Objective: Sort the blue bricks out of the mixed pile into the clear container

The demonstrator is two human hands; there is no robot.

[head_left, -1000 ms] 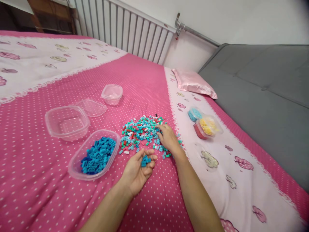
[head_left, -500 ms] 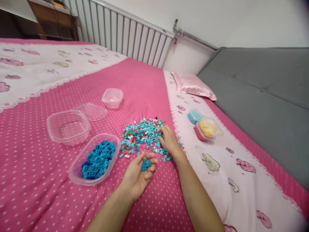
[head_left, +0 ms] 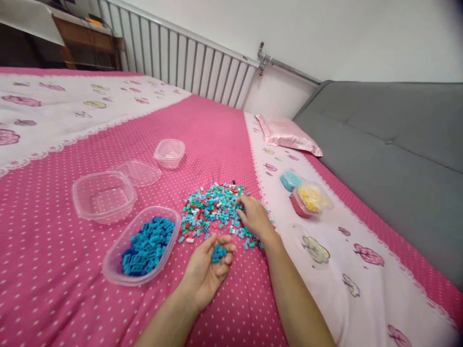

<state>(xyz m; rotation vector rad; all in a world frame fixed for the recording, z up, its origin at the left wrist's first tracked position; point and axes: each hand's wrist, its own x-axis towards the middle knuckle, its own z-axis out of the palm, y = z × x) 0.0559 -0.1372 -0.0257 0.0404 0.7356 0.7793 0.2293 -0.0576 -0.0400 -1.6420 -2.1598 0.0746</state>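
A heap of small mixed bricks (head_left: 211, 209), teal, light blue, red and white, lies on the pink dotted bedspread (head_left: 54, 270). My right hand (head_left: 255, 215) rests palm down on the heap's right edge, its fingers curled in among the pieces. My left hand (head_left: 208, 267) lies palm up just below the heap, cupped around a few blue bricks (head_left: 218, 252). To its left stands a clear plastic tub (head_left: 115, 260) partly filled with blue bricks (head_left: 146, 246).
An empty clear tub (head_left: 103, 197), a loose lid (head_left: 139, 172) and a small empty tub (head_left: 169, 153) sit further back left. Closed tubs of yellow (head_left: 311, 197), red and light blue (head_left: 290, 179) pieces stand to the right. A pink pillow (head_left: 287, 132) and a grey sofa (head_left: 390, 159) lie beyond.
The camera has tilted up a little, so everything sits lower in the view. My right hand's fingers have shifted slightly in the heap. My left hand stays cupped with the blue bricks.
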